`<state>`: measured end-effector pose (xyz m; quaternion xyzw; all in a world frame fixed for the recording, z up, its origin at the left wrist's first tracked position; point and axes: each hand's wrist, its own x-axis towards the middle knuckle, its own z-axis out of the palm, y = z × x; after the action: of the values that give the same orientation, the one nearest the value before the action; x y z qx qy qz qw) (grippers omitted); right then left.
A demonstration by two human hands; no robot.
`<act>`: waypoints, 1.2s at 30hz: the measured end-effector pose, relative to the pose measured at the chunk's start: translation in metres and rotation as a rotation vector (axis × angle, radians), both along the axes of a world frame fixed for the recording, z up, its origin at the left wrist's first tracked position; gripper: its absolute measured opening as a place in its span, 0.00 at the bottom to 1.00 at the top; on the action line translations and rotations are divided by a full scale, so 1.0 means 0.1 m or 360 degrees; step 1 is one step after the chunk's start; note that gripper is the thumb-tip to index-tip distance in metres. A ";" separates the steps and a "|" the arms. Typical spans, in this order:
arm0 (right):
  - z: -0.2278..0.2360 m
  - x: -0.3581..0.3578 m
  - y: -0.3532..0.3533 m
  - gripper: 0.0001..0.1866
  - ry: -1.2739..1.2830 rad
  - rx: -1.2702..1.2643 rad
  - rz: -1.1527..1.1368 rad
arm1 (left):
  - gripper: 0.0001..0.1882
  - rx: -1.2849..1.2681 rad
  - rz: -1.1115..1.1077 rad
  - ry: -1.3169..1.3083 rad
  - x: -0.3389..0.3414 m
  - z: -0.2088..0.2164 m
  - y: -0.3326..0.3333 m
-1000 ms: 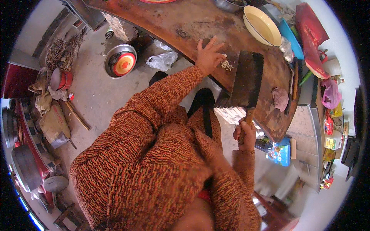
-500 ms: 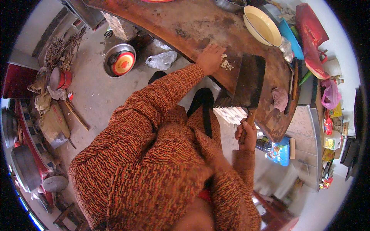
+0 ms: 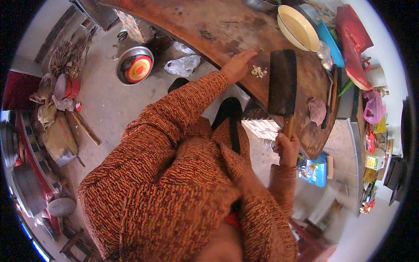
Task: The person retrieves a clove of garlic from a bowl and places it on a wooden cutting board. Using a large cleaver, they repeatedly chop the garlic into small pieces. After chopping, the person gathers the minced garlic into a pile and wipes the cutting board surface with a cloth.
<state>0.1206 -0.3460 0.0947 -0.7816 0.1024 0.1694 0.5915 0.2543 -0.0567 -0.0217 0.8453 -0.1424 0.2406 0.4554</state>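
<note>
A small heap of chopped pale pieces (image 3: 259, 71) lies on the worn wooden table (image 3: 209, 30), between the two hands. The left hand (image 3: 238, 65) rests flat just to its left, fingers extended and together, holding nothing. A broad dark cleaver (image 3: 283, 87) is held above the board just right of the heap. The right hand (image 3: 286, 148) is wrapped tight around its wooden handle at the near edge. A cream bowl (image 3: 297, 28) sits farther off, to the right. A crumpled cloth (image 3: 317, 111) lies right of the blade.
</note>
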 end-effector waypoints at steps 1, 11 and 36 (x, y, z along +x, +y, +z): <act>0.02 0.03 -0.01 0.10 -0.0078 -0.0070 0.0020 | 0.28 0.0023 -0.0003 -0.0045 -0.02 0.01 0.03; 0.23 0.54 -0.15 0.19 -0.0830 -0.1052 0.0573 | 0.35 -0.0319 0.0145 -0.0122 -0.03 0.12 0.09; 0.03 1.74 -0.51 0.22 -0.0997 -0.1184 0.0425 | 0.18 -0.0837 0.0284 0.0253 -0.04 0.11 0.04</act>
<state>0.2947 -0.3968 0.0980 -0.9591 -0.1275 -0.0471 0.2483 0.2500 -0.0523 -0.0105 0.7235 0.0361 0.2414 0.6457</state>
